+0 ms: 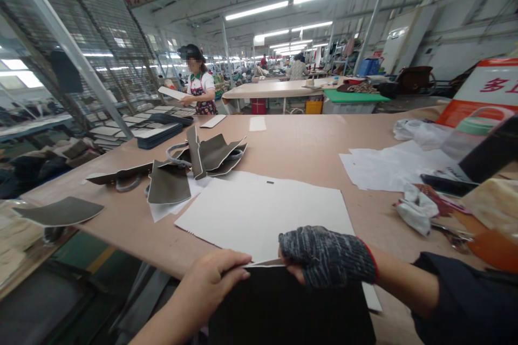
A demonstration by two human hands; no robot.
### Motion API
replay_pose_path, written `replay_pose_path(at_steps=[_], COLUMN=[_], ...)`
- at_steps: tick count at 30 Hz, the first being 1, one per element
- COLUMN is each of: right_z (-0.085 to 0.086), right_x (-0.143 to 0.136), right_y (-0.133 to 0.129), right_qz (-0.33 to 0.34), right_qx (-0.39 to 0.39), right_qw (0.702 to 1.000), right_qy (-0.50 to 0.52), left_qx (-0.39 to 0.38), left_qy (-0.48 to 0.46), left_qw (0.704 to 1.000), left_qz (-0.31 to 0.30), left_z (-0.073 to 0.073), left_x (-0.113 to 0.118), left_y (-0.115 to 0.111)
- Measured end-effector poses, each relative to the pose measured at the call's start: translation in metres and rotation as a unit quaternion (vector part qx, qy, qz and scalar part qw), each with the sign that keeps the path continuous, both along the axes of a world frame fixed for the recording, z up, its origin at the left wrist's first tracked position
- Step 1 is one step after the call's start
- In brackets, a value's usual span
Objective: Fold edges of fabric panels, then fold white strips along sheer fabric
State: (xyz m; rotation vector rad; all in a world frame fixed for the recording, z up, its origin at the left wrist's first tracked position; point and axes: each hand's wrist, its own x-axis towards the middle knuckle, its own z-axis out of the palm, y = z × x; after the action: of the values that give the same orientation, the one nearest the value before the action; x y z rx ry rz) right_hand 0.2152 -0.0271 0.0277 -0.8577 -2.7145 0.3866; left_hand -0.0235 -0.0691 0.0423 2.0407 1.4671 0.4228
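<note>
A dark, flat panel (291, 307) with a pale top edge stands tilted at the near side of the table. My left hand (216, 277), bare, pinches its upper left edge between thumb and fingers. In a grey knitted glove, my right hand (324, 256) is closed on the same edge further right; its fingertips are partly hidden. Beneath and beyond the panel lies a large white sheet (263, 210), with a small dark piece (269, 183) near its far edge.
Olive bag panels (170, 186) with grey handles lie left on the table (299, 145). Crumpled white paper (380, 164), a black box (491, 151) and scissors (451, 234) are at right. A co-worker (200, 86) stands beyond the far left, holding a pale board (174, 92).
</note>
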Motion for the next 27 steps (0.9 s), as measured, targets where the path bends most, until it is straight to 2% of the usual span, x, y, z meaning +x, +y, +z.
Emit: replay_pose_path(at_steps=[6,10,14,17,23,27], right_z=[0.004,0.009,0.018,0.022,0.018,0.016], right_x=[0.002,0.004,0.005,0.005,0.009,0.007], right_y=[-0.006,-0.008,-0.011,-0.014,-0.015,-0.014], right_qz=[0.008,0.003,0.01,0.005,-0.006,0.0], right_qx=[0.023,0.023,-0.016,0.002,-0.002,0.054], right_qw=[1.0,1.0,0.999,0.999,1.0,0.998], right_qy=[-0.017,-0.017,-0.026,-0.042,-0.011,-0.038], left_qx=[-0.041,-0.037,-0.036,-0.034,0.011,0.079], left_qy=[-0.009,-0.03,-0.043,-0.042,-0.038,0.039], left_qw=[0.998,0.998,0.998,0.998,0.999,0.996], left_qz=[0.039,0.037,0.034,0.041,0.024,-0.012], left_z=[0.003,0.003,0.008,0.01,0.006,0.003], left_x=[-0.004,-0.007,-0.006,-0.004,-0.007,-0.005], left_y=[-0.001,-0.004,-0.009,-0.012,-0.019,-0.021])
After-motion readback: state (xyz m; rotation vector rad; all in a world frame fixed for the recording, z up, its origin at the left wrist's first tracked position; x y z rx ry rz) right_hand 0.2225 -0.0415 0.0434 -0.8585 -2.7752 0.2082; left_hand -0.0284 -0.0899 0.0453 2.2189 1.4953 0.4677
